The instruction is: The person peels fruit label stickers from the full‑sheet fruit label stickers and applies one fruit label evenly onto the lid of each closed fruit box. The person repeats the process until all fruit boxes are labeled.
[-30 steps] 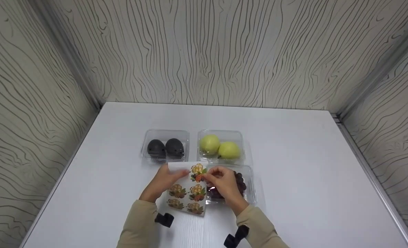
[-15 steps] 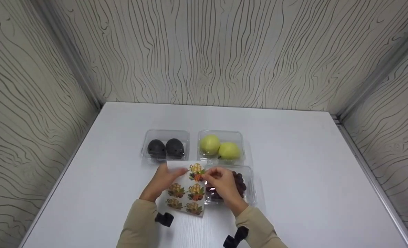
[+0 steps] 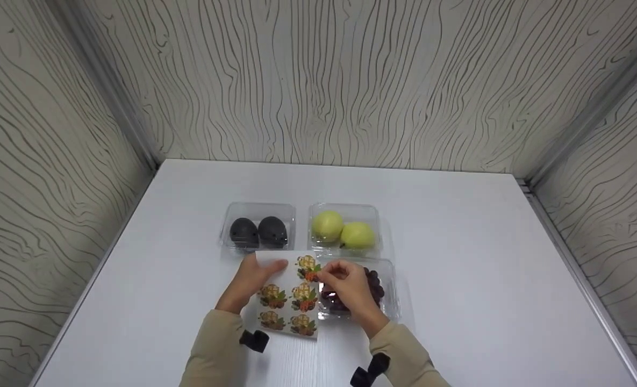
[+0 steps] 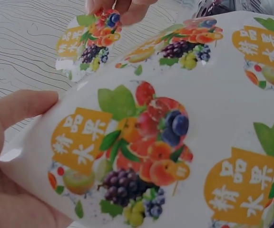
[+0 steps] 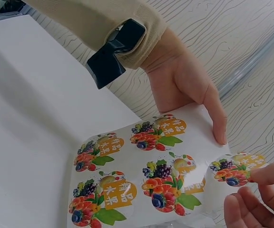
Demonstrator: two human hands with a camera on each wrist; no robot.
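Observation:
My left hand (image 3: 245, 282) holds a white sheet of fruit-print stickers (image 4: 199, 128) by its upper left, thumb on the face and the other fingers mostly hidden behind. Several stickers with orange labels lie on the sheet. At its upper right edge my right hand (image 3: 353, 287) pinches one round sticker (image 5: 234, 169) between thumb and forefinger. In both wrist views that sticker stands out past the sheet's edge; whether it is wholly free I cannot tell. Below the right hand is a clear plastic box (image 3: 391, 269) of dark red grapes (image 3: 374, 282), partly covered.
Behind the sheet stand two more clear boxes. The left holds two dark egg-shaped fruits (image 3: 272, 231), the right two yellow-green pears (image 3: 328, 226). All rest on a white table (image 3: 458, 242) with wood-patterned walls (image 3: 318, 80) at the back and sides.
My left hand and the sheet have shifted slightly left, away from the right hand. The pinched sticker has stayed with the right fingers, which have barely moved.

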